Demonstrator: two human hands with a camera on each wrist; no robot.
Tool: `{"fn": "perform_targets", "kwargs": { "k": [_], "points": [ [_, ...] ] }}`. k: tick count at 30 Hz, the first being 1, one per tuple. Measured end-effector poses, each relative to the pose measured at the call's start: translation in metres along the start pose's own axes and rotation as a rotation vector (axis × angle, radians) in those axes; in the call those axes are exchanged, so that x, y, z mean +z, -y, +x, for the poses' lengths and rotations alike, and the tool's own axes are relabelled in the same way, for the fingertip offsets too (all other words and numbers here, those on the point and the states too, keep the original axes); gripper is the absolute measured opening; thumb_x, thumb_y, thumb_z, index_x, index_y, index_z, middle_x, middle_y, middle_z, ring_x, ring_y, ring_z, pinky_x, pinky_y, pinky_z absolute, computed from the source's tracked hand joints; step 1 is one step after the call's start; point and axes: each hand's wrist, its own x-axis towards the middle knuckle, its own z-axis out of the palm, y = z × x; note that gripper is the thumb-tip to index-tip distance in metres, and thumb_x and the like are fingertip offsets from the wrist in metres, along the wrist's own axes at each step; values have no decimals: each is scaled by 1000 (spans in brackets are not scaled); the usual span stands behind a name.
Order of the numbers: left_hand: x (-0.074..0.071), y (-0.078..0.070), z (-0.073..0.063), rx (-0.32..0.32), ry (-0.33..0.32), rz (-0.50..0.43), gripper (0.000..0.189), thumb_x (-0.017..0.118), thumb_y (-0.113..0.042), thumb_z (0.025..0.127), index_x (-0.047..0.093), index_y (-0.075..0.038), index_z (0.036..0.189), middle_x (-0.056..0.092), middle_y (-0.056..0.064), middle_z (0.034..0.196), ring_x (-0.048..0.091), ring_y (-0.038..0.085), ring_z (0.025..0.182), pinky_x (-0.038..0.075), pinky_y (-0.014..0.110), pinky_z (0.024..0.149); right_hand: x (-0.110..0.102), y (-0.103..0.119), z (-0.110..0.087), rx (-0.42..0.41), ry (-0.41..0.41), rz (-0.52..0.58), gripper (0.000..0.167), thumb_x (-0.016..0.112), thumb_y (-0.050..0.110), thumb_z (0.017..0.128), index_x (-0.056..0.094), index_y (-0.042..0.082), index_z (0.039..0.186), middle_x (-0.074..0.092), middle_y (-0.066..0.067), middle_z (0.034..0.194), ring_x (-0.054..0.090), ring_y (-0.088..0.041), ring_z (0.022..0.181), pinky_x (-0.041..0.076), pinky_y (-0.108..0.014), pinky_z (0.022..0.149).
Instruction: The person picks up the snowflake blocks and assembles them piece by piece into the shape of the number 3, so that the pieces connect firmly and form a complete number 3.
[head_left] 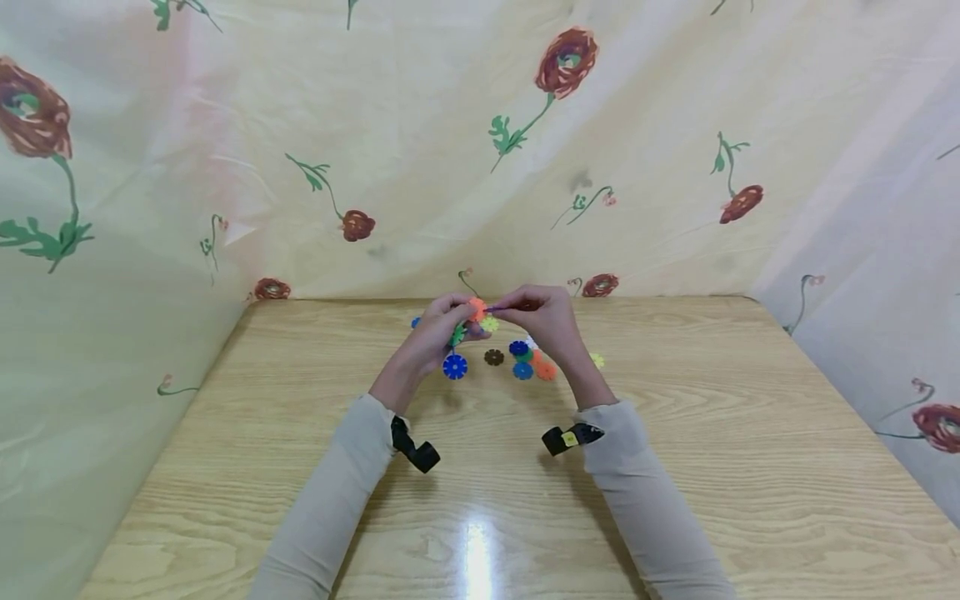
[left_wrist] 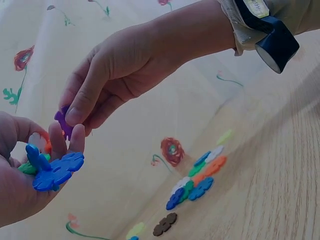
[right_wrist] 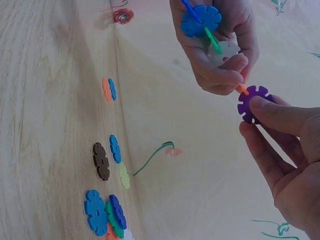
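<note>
My left hand (head_left: pixel 433 333) holds a small assembly of notched plastic discs joined at their slots. It includes blue discs (right_wrist: pixel 201 21), a green disc (head_left: pixel 457 335), a white disc (right_wrist: pixel 225 53) and an orange disc (head_left: pixel 477 310). Between thumb and fingers, my right hand (head_left: pixel 551 321) pinches a purple notched disc (right_wrist: pixel 255 104). In the right wrist view the purple disc's edge meets the orange one at the left fingertips; whether their slots are engaged I cannot tell. Fingers cover part of the orange disc.
Loose discs lie on the wooden table (head_left: pixel 480 450) beneath the hands: a brown disc (head_left: pixel 493 357), a dark blue disc (head_left: pixel 518 347), an orange disc (head_left: pixel 546 370) and several others. A flowered cloth (head_left: pixel 420 125) rises behind the table's far edge.
</note>
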Motion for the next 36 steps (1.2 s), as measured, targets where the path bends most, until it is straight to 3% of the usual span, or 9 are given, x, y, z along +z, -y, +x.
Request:
{"fn": "perform_targets", "kwargs": {
  "k": [5,9,12,21,25,29,36],
  "points": [
    [1,0,-1,32,2,12,16,45,-11,109,52,-1,119,58,2,83,68,13,76,51,51,108,3,-1,-1,-34,-26,36,6,76,-1,88,78,-6,91,74,-28,94,73,-8,77,61,-23,74],
    [2,0,-1,43,1,15,18,44,-12,109,53,-1,119,60,0,79,71,12,77,55,45,103,5,-2,-1,-52,-40,75,7,76,-1,88,78,-7,91,74,-29,93,73,-9,77,62,-25,74],
    [3,-1,-2,41,-5,11,19,44,-12,109,52,-1,121,60,1,82,70,12,79,56,39,100,6,-2,-2,-61,-48,95,8,76,-1,89,78,-8,91,74,-29,93,73,-9,77,62,-26,75],
    [12,-5,0,35,-20,-29,16,47,-15,108,53,-3,117,57,6,98,62,13,83,47,54,111,6,2,-1,-39,-88,53,12,77,4,89,78,-6,95,75,-26,96,74,-16,79,60,-22,73],
    [13,-6,1,38,-74,-38,14,49,-14,108,57,-3,109,56,5,103,61,20,99,47,53,111,8,2,-1,-23,-99,31,13,79,7,88,77,-4,96,74,-24,97,72,-11,79,61,-22,74],
    [10,-8,2,48,-117,-7,15,51,-12,107,59,0,110,57,7,110,59,24,110,49,49,110,10,3,0,7,-63,29,13,78,7,89,77,-3,98,74,-22,100,72,-7,83,61,-23,78],
    [-1,-7,1,10,-105,63,14,54,-17,106,60,-4,109,59,5,109,63,18,102,49,47,110,0,7,2,66,94,-75,16,76,10,92,76,1,105,75,-18,106,72,-16,91,61,-26,82]
  ]
}}
